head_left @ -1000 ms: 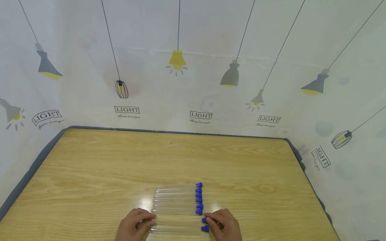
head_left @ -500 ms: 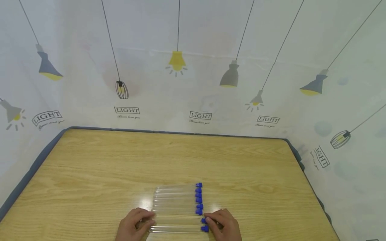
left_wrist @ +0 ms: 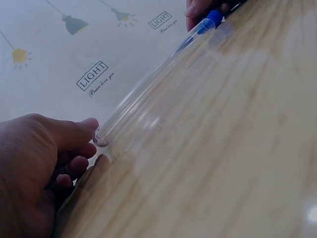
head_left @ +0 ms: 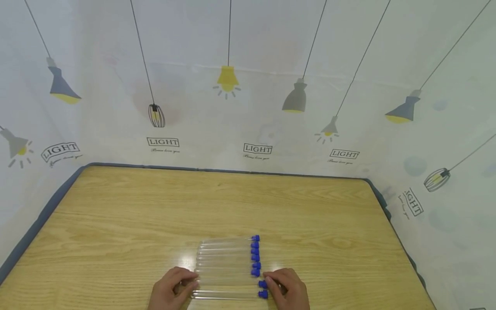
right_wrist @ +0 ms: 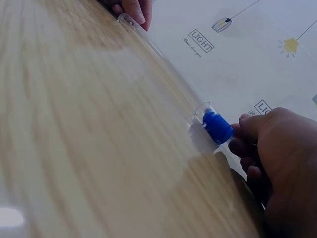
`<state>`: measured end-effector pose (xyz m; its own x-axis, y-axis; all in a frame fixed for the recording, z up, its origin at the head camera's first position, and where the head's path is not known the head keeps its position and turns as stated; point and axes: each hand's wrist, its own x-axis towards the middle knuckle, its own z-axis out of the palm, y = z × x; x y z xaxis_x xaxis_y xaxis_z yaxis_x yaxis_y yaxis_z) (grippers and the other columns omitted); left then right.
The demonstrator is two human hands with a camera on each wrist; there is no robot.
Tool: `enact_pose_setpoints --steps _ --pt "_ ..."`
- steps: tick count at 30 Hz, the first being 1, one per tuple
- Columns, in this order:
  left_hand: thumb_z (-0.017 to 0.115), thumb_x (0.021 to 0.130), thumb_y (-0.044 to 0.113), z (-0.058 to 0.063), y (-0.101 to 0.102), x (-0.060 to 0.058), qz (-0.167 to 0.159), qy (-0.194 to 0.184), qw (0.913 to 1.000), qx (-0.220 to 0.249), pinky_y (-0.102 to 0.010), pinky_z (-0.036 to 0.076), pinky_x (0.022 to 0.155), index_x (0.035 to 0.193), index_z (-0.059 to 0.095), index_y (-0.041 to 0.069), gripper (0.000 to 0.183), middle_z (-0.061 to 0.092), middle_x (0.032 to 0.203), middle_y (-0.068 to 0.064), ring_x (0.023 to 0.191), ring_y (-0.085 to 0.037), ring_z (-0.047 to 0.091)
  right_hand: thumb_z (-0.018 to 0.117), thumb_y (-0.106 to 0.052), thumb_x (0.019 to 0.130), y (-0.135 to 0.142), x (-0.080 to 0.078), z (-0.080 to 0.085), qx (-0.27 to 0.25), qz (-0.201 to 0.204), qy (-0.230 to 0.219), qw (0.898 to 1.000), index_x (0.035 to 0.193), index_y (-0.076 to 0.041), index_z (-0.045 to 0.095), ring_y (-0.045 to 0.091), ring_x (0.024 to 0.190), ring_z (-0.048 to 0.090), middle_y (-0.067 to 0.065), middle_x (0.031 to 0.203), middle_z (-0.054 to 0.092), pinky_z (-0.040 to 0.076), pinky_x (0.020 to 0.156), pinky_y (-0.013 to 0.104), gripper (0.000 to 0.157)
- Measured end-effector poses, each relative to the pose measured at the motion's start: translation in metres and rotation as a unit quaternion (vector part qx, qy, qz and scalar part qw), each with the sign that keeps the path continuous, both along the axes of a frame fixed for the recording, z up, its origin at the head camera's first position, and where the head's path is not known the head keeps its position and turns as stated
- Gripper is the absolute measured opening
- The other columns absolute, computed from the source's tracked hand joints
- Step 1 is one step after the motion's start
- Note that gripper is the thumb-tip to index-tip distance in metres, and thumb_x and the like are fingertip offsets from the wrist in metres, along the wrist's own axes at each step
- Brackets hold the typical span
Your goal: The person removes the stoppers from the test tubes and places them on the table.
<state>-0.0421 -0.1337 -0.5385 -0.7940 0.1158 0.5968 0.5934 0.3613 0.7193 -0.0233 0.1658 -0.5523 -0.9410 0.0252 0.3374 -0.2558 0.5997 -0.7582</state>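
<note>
Several clear test tubes with blue caps lie side by side on the table, caps to the right. The far group (head_left: 224, 258) lies close together. Nearer, a second-from-front tube has its blue cap (head_left: 263, 284) at my right hand (head_left: 288, 288), whose thumb and forefinger pinch it. My left hand (head_left: 172, 288) pinches that tube's rounded end between thumb and forefinger. The front tube (head_left: 226, 295) lies just below it, apart from the far group. In the left wrist view, the front tube (left_wrist: 153, 84) partly overlaps whatever lies behind. The right wrist view shows its blue cap (right_wrist: 218, 127) near my right fingers.
The wooden table (head_left: 155, 202) extends beyond the tubes, with a dark border (head_left: 201, 169) along its far edge. A pale curtain or sheet (head_left: 263, 38) printed with hanging lamps surrounds it on the far side and both flanks.
Both hands stay nearly in place. A little more of the second tube's blue cap shows beside my right fingers. The other tubes have not moved.
</note>
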Motion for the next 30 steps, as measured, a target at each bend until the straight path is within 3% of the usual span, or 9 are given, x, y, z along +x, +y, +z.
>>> enact_pose_setpoints --steps 2,4,8,13,17,25,30 --pt "0.077 0.052 -0.026 0.001 0.001 -0.001 -0.011 0.011 0.9997 0.018 -0.012 0.043 0.05 0.084 0.068 -0.001 0.041 0.061 0.078 -0.006 0.063 -0.009 0.058 0.076 -0.012 0.083 -0.002 0.001 0.0 -0.003 -0.012 -0.006 1.0 0.09 -0.026 0.075 0.001 0.07 0.052 -0.022 0.082 0.059 0.045 0.053 0.019 0.017" --pt "0.077 0.053 -0.025 -0.011 -0.003 -0.003 -0.008 0.014 0.9997 0.017 -0.011 0.042 0.048 0.085 0.068 0.0 0.042 0.061 0.079 -0.005 0.061 -0.006 0.056 0.076 -0.012 0.083 -0.003 0.001 -0.001 -0.003 -0.016 0.002 1.0 0.09 -0.026 0.075 0.001 0.07 0.051 -0.022 0.082 0.059 0.044 0.052 0.018 0.017" --pt "0.078 0.056 -0.022 -0.026 -0.005 -0.007 0.036 0.017 0.9992 0.005 -0.01 0.036 0.045 0.086 0.069 0.006 0.042 0.06 0.077 0.0 0.055 -0.002 0.048 0.078 -0.008 0.08 -0.004 0.0 -0.005 0.004 -0.012 0.036 0.999 0.089 -0.026 0.075 0.001 0.072 0.049 -0.019 0.084 0.06 0.041 0.052 0.015 0.02" --pt "0.078 0.058 -0.021 -0.025 0.0 -0.008 0.104 0.033 0.994 -0.011 -0.011 0.035 0.044 0.083 0.069 0.006 0.038 0.058 0.071 0.003 0.054 0.0 0.045 0.079 -0.003 0.077 -0.006 -0.002 -0.006 0.006 -0.001 0.094 0.996 0.09 -0.022 0.075 0.002 0.073 0.048 -0.016 0.086 0.06 0.037 0.054 0.013 0.023" --pt "0.079 0.057 -0.021 -0.02 0.006 -0.007 0.133 0.04 0.9901 -0.025 -0.01 0.037 0.045 0.08 0.069 0.005 0.037 0.057 0.072 0.003 0.055 0.0 0.046 0.079 -0.002 0.076 -0.008 -0.004 -0.007 0.016 -0.003 0.118 0.993 0.089 -0.02 0.075 0.003 0.074 0.049 -0.016 0.086 0.06 0.038 0.06 0.013 0.023" --pt "0.081 0.055 -0.019 -0.021 0.01 -0.005 0.158 0.029 0.9851 -0.061 -0.009 0.043 0.049 0.077 0.069 0.003 0.033 0.054 0.075 0.004 0.057 0.001 0.053 0.08 -0.007 0.076 -0.012 -0.002 -0.005 0.027 -0.033 0.058 0.997 0.084 -0.024 0.075 0.0 0.076 0.049 -0.023 0.084 0.057 0.041 0.062 0.016 0.02" --pt "0.08 0.054 -0.019 -0.023 0.011 -0.006 0.172 0.042 0.9825 -0.059 -0.01 0.042 0.048 0.076 0.07 0.003 0.032 0.053 0.074 0.003 0.055 0.0 0.052 0.08 -0.005 0.075 -0.013 -0.001 -0.001 0.032 -0.036 0.052 0.997 0.083 -0.022 0.076 -0.001 0.076 0.05 -0.023 0.083 0.057 0.042 0.062 0.017 0.019"
